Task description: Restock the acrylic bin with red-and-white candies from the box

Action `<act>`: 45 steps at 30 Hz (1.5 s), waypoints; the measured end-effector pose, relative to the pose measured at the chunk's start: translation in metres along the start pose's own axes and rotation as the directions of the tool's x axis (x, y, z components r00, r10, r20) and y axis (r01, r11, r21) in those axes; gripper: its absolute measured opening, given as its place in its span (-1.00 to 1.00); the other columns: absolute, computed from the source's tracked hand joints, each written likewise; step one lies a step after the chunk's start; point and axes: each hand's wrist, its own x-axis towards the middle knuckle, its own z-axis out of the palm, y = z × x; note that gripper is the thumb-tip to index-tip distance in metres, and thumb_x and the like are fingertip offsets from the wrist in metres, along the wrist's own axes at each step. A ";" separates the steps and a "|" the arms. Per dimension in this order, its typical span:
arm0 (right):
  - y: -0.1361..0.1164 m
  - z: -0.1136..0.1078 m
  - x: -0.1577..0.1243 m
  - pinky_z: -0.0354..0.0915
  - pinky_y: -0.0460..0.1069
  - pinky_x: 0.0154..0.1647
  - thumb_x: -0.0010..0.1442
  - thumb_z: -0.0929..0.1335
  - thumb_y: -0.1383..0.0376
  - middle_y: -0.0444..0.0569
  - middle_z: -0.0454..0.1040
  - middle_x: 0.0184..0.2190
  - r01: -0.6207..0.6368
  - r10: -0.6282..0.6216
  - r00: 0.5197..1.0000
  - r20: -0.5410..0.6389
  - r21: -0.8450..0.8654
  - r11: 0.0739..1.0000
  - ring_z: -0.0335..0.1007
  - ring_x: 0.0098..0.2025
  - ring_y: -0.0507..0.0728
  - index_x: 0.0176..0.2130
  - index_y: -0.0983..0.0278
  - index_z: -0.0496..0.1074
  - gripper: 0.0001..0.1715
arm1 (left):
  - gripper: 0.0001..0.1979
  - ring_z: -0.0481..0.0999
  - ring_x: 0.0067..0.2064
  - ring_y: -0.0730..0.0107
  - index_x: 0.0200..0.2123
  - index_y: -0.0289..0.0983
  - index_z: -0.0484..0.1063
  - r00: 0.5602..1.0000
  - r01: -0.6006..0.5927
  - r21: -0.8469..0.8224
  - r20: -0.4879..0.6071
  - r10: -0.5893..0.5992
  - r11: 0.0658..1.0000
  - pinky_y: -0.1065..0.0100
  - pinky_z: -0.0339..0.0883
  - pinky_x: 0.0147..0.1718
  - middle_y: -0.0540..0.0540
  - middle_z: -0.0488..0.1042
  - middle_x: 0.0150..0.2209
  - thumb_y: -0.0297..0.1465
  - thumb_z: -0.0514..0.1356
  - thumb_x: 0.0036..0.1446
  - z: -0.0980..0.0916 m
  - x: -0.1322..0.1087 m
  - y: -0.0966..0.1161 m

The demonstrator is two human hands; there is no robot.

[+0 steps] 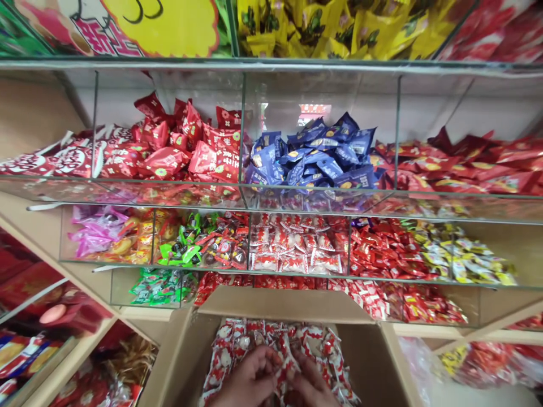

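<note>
Both hands are inside an open cardboard box (288, 305), over a layer of small red-and-white wrapped candies (224, 353). My left hand (252, 377) has its fingers curled in a pinch at the left edge of one candy packet (285, 353). From the other side, the thumb and fingers of my right hand (309, 381) close on the same packet. The two hands nearly meet at the packet, and their lower parts run out of the frame. Fingers hide part of the packet and the candies beneath.
Behind the box rise glass-fronted shelves with red candy packets (169, 152), blue packets (314, 155) and yellow packets (339, 28). Matching red-and-white candies (297, 243) fill a lower compartment. The box's raised flaps border the hands. A plastic bag (418, 362) lies at right.
</note>
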 end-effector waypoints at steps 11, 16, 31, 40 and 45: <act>-0.089 0.011 -0.045 0.18 -0.12 -0.45 -0.04 0.40 0.18 -0.17 0.39 -0.54 0.193 -0.161 0.974 -0.162 0.208 0.959 0.24 -0.50 -0.02 -0.45 0.27 0.39 -0.80 | -0.73 0.32 -0.45 0.52 -0.28 -0.26 0.41 0.991 -0.099 -0.192 -0.105 0.080 0.976 0.48 0.16 -0.47 0.04 0.39 -0.46 -0.26 0.23 -0.07 0.035 -0.029 0.070; -0.089 0.016 -0.043 0.15 -0.11 -0.47 0.00 0.38 0.20 -0.19 0.38 -0.59 0.285 -0.246 0.949 -0.196 0.208 0.936 0.22 -0.53 -0.02 -0.49 0.27 0.41 -0.83 | -0.77 0.36 -0.44 0.51 -0.37 -0.28 0.44 0.987 -0.107 -0.471 -0.157 0.036 0.876 0.50 0.18 -0.52 0.02 0.41 -0.47 -0.31 0.29 -0.13 0.044 -0.030 0.079; -0.089 -0.004 -0.052 0.28 -0.02 -0.33 -0.01 0.38 0.25 -0.12 0.50 -0.38 0.450 -0.421 0.877 -0.231 0.092 0.888 0.37 -0.37 0.06 -0.33 0.16 0.48 -0.85 | -0.77 0.38 -0.45 0.52 -0.25 -0.22 0.44 0.950 -0.309 -0.176 -0.103 0.295 0.934 0.45 0.26 -0.43 0.00 0.45 -0.42 -0.32 0.23 -0.04 0.047 -0.030 0.088; -0.096 -0.002 -0.052 0.31 0.01 -0.23 0.06 0.32 0.38 -0.04 0.41 -0.25 0.662 -0.814 0.557 -0.162 -0.506 0.553 0.34 -0.19 0.10 -0.26 0.16 0.47 -0.78 | -0.83 0.42 -0.23 0.41 -0.25 -0.19 0.43 0.964 -0.267 -0.563 -0.155 0.216 0.782 0.35 0.27 -0.22 -0.03 0.45 -0.24 -0.33 0.18 0.03 0.064 -0.031 0.094; -0.095 -0.001 -0.064 0.29 0.04 -0.16 -0.02 0.33 0.47 -0.02 0.39 -0.18 0.745 -0.890 0.440 0.120 -0.603 0.287 0.31 -0.12 0.13 -0.18 0.10 0.45 -0.60 | -0.72 0.44 -0.23 0.41 -0.19 -0.27 0.36 0.983 -0.182 -0.661 -0.114 0.143 0.728 0.36 0.27 -0.22 -0.11 0.46 -0.21 -0.40 0.23 -0.03 0.062 -0.034 0.103</act>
